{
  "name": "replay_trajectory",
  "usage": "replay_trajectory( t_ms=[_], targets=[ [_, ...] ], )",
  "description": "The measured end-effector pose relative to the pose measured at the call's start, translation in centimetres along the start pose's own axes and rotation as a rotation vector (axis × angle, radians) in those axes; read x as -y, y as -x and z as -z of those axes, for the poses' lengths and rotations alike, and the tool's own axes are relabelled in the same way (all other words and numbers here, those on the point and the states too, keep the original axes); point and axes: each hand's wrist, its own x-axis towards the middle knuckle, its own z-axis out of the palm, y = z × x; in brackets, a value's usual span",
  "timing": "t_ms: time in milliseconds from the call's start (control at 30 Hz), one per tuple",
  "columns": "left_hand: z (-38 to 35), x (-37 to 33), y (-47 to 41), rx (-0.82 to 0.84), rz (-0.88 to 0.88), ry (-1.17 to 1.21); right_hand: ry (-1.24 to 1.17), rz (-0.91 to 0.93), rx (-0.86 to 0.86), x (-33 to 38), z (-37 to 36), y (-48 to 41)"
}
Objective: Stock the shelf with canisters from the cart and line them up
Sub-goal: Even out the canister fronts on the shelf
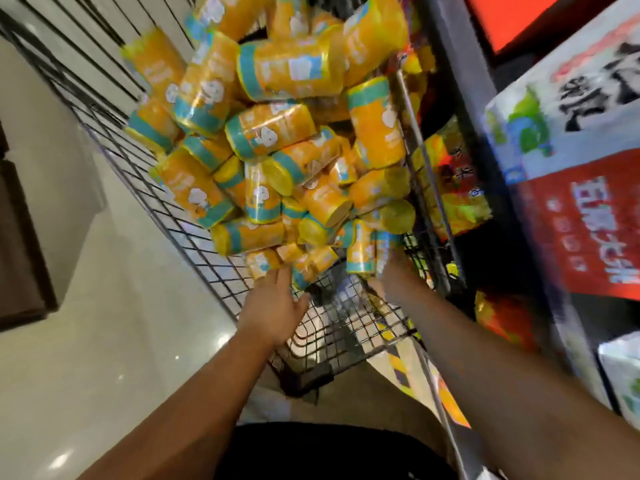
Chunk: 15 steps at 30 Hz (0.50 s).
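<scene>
Dozens of yellow canisters (277, 140) with teal bands lie heaped in the wire cart (346, 327). With fingers straight, the left hand (277, 303) touches the pile's near edge. To the right, blur hides whether the right hand (389, 284) grips the upright canister (360, 251) beside it.

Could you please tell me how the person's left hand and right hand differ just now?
The left hand is sharp, its fingers straight, reaching a lying canister; the right hand is blurred, so its grip cannot be told. The left hand is mid-cart; the right hand is by the wire cart's right wall, at an upright canister. Both reach into the canister pile.
</scene>
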Motion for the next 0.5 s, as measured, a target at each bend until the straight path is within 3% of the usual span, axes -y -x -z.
replay_trajectory(
  t_ms=[200,333,500],
  targets=[
    [-5.3,0.8,-5.9,0.014,0.141,0.058,-0.273,-0.108,-0.204,-0.4,-2.2,-2.6],
    [-9.2,-0.1,-6.3,0.084,0.121,-0.100,-0.339,-0.262,-0.197,0.2,-3.7,-4.2],
    [-11.5,0.0,-6.5,0.046,0.493,0.281,-0.438,-0.318,-0.239,-0.4,-4.7,-5.5]
  ],
)
